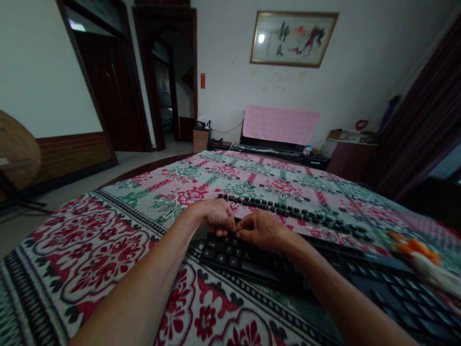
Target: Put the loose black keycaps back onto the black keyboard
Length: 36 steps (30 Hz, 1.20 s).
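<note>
A black keyboard (221, 259) lies on the patterned cloth, with its left end in front of me. My left hand (219, 217) is over its upper left part, fingers curled and closed in a pinch. Close beside it, my right hand (264, 230) is also pinched, thumb and forefinger together. The fingertips of both hands nearly meet just above the keys. Anything between them is too small or hidden to make out. Behind the hands runs a long row of loose black keycaps (288, 210). My right forearm covers part of the keyboard.
More black keys (403, 283) show right of my forearm; I cannot tell if they belong to the same keyboard. An orange and white item (414, 249) lies at the right. The floral cloth (118, 259) covers the table. A pink cloth (281, 124) hangs beyond.
</note>
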Motion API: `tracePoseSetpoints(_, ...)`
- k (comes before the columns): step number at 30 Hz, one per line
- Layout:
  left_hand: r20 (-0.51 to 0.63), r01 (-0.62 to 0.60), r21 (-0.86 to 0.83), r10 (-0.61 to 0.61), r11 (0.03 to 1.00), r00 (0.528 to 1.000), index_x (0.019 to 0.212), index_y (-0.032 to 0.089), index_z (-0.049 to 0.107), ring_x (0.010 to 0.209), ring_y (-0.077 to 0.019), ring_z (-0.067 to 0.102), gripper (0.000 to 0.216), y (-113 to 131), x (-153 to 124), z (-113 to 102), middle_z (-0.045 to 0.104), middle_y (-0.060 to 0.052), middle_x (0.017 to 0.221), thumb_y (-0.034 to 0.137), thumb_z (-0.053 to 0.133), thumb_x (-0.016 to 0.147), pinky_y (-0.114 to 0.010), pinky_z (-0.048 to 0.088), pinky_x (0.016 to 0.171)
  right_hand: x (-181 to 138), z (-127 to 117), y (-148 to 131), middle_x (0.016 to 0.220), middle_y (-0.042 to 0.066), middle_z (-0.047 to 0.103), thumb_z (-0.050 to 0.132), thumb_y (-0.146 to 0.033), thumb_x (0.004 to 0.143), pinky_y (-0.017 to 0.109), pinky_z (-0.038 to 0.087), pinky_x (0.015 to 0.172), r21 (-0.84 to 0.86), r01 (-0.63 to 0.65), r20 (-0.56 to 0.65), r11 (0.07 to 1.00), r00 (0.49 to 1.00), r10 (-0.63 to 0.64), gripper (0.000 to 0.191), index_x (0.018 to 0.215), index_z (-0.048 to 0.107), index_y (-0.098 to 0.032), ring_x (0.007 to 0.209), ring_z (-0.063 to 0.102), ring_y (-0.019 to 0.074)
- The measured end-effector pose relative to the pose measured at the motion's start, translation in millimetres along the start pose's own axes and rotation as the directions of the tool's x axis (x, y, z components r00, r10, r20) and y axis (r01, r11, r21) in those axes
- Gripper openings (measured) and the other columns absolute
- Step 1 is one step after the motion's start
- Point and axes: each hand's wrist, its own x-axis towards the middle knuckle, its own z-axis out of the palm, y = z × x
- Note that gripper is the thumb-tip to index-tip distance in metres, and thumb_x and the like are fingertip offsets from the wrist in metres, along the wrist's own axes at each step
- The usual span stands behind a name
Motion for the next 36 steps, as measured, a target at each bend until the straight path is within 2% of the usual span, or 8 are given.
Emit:
tracePoseSetpoints(5, -0.001, 0.019, 0.038, -0.019, 0.999, 1.0, 0.064, 0.016, 0.056, 0.042, -0.0067, 0.047, 0.012, 2, -3, 2, 0.055, 0.004, 0.05, 0.024, 0.051, 0.056, -0.018, 0.038, 0.041, -2, 1, -7, 0.059, 0.0, 0.06, 0.049, -0.025, 0.062, 0.019, 0.03, 0.045, -0.052, -0.038, -0.084, 0.998, 0.996, 0.033, 0.021, 0.071, 0.066, -0.017, 0.049, 0.045, 0.0084)
tracePoseSetpoints(9, 0.022, 0.005, 0.048, -0.006, 0.999, 1.0, 0.068, 0.017, 0.056, 0.044, -0.0064, 0.049, 0.015, -1, -2, 1, 0.055, 0.005, 0.052, 0.026, 0.051, 0.058, -0.016, 0.038, 0.042, -3, 2, -11, 0.058, 0.001, 0.06, 0.049, -0.024, 0.062, 0.019, 0.031, 0.045, -0.086, -0.067, -0.096, 0.994, 0.994, 0.059, 0.019, 0.069, 0.065, -0.017, 0.049, 0.047, 0.009)
tracePoseSetpoints(12, 0.061, -0.006, 0.046, 0.003, 0.999, 0.998, 0.07, 0.017, 0.055, 0.045, -0.0058, 0.049, 0.016, -3, 0, -1, 0.054, 0.005, 0.052, 0.028, 0.052, 0.058, -0.015, 0.037, 0.042, -3, 4, -11, 0.057, 0.001, 0.059, 0.048, -0.024, 0.062, 0.019, 0.03, 0.045, -0.118, -0.054, -0.11, 0.991, 0.993, 0.041, 0.018, 0.065, 0.065, -0.016, 0.049, 0.047, 0.0091)
tracePoseSetpoints(15, 0.051, -0.02, 0.037, 0.018, 0.999, 0.999, 0.069, 0.016, 0.055, 0.043, -0.0058, 0.048, 0.016, -5, 1, -1, 0.053, 0.005, 0.052, 0.028, 0.053, 0.058, -0.015, 0.036, 0.04, -4, 4, -8, 0.056, 0.001, 0.058, 0.048, -0.023, 0.062, 0.019, 0.029, 0.044, -0.128, -0.014, -0.111, 0.992, 0.994, -0.001, 0.018, 0.065, 0.064, -0.016, 0.049, 0.045, 0.0088)
tracePoseSetpoints(18, 0.042, -0.052, 0.001, 0.052, 0.999, 0.998, 0.069, 0.016, 0.056, 0.043, -0.0063, 0.049, 0.017, -7, 1, -1, 0.054, 0.004, 0.053, 0.029, 0.053, 0.058, -0.016, 0.036, 0.04, -4, 3, -6, 0.056, 0.0, 0.057, 0.047, -0.025, 0.063, 0.018, 0.028, 0.043, -0.074, 0.002, -0.084, 0.997, 0.996, -0.008, 0.019, 0.066, 0.063, -0.016, 0.048, 0.044, 0.0077)
tracePoseSetpoints(25, 0.048, -0.107, -0.07, 0.111, 0.992, 0.993, 0.07, 0.017, 0.057, 0.045, -0.0059, 0.049, 0.016, -10, 0, -3, 0.055, 0.005, 0.053, 0.029, 0.053, 0.06, -0.016, 0.036, 0.04, -4, -2, -6, 0.048, -0.003, 0.044, 0.046, -0.026, 0.062, 0.017, 0.023, 0.038, 0.046, -0.056, -0.007, 0.997, 0.998, 0.057, 0.019, 0.063, 0.06, -0.013, 0.042, 0.033, 0.0049)
tracePoseSetpoints(31, 0.007, -0.091, -0.098, 0.092, 0.991, 0.996, 0.067, 0.015, 0.057, 0.044, -0.0062, 0.049, 0.018, -9, 0, -2, 0.056, 0.003, 0.054, 0.031, 0.054, 0.058, -0.016, 0.036, 0.039, -2, -9, 4, 0.05, -0.004, 0.039, 0.043, -0.031, 0.066, 0.018, 0.022, 0.04, 0.179, -0.019, 0.088, 0.984, 0.996, 0.003, 0.022, 0.061, 0.056, -0.013, 0.042, 0.026, 0.0045)
tracePoseSetpoints(36, 0.002, -0.083, -0.109, 0.084, 0.991, 0.996, 0.066, 0.015, 0.057, 0.043, -0.0061, 0.049, 0.018, -9, 2, -2, 0.056, 0.004, 0.053, 0.031, 0.054, 0.058, -0.017, 0.037, 0.039, -3, -12, 6, 0.049, -0.004, 0.036, 0.042, -0.033, 0.068, 0.019, 0.02, 0.039, 0.2, -0.04, 0.135, 0.979, 0.991, 0.013, 0.025, 0.06, 0.055, -0.013, 0.042, 0.024, 0.0045)
